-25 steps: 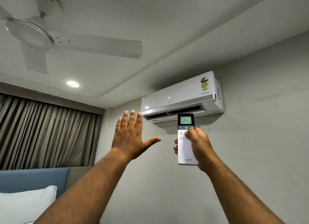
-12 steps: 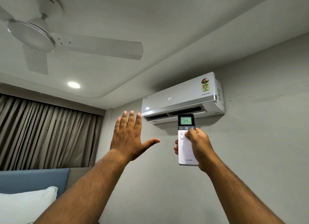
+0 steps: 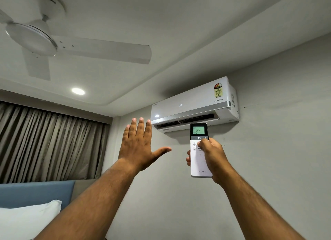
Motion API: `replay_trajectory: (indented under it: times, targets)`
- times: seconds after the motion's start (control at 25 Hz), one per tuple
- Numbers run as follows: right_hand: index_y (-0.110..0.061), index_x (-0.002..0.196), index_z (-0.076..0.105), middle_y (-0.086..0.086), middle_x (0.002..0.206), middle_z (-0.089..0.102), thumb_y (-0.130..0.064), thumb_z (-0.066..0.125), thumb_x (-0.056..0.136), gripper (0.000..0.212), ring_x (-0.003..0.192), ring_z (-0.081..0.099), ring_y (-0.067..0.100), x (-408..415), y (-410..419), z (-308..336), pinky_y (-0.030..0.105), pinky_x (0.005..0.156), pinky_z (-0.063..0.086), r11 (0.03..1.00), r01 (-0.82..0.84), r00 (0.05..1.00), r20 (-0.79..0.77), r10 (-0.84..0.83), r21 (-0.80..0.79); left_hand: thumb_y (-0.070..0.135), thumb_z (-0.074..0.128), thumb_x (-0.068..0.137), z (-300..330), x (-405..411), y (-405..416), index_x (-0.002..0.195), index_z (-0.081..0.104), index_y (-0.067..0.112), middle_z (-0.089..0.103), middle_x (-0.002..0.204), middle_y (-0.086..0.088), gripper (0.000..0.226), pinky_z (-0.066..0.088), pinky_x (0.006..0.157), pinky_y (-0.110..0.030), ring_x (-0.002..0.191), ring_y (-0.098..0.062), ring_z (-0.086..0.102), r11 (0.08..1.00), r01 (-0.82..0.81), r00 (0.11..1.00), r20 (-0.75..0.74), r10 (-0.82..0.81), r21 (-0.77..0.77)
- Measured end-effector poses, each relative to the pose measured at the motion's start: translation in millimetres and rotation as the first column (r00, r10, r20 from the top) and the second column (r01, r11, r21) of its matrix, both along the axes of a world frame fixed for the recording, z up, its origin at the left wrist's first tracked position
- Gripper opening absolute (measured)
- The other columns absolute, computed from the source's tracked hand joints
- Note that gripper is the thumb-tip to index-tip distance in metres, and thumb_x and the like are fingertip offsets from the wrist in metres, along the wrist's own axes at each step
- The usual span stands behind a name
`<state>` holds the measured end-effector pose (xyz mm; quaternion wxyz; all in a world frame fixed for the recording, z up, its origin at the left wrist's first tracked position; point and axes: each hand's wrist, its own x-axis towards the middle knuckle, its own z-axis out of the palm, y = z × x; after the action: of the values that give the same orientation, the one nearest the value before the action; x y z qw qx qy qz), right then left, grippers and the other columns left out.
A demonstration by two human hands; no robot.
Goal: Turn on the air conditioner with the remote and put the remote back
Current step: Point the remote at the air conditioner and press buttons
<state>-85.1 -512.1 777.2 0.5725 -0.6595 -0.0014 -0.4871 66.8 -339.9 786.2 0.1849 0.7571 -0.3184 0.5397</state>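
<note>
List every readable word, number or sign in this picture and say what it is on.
"24°": front panel of the air conditioner.
"INVERTER": its right end, under the rating sticker, whose print is too small to read.
"24": screen of the remote.
"−", power sign, "+": below that screen.
"LLOYD": the remote's lower end.
Ceiling fan mount lettering: blurred.
</note>
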Motion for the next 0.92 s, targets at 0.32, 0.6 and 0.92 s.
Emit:
replay_trajectory:
  times: [0.32,0.6,0.92]
  targets:
    - [-0.008,0.098,0.054,0.026,0.083,0.071,-0.017,0.047,0.094,0.012,0.057,0.071,0.033,-4.2,-0.9,-4.6,0.037,0.053,0.059,1.000,0.005,1.000,-0.027,-0.005,0.007,0.093,-0.004,0.061,-1.1,-5.4,1.2,0.147,-0.018,0.014,-0.011,0.161,-0.014,0.117,-0.009,0.117,-0.045,0.147,-0.032,-0.016,1.000,-0.004,1.000,-0.013,0.004,0.027]
    - [-0.006,0.098,0.053,0.025,0.078,0.070,-0.021,0.047,0.096,0.017,0.053,0.070,0.033,-5.9,1.3,-8.9,0.037,0.049,0.059,0.998,-0.020,0.999,-0.034,0.022,0.053,0.094,-0.003,0.060,-4.8,-4.7,0.9,0.150,-0.014,0.015,-0.009,0.162,-0.013,0.120,-0.006,0.118,-0.045,0.148,-0.031,-0.014,0.999,0.020,0.998,-0.055,-0.018,0.030]
    - [-0.011,0.097,0.053,0.015,0.081,0.066,-0.038,0.044,0.098,0.028,0.063,0.066,0.032,7.7,7.6,-16.7,0.038,0.061,0.055,0.993,0.035,0.995,-0.096,-0.025,0.112,0.088,0.028,0.074,-11.6,-4.4,4.1,0.152,0.016,0.016,0.021,0.160,-0.009,0.106,0.022,0.116,-0.042,0.147,-0.024,0.020,0.934,0.305,0.901,-0.263,-0.346,-0.185]
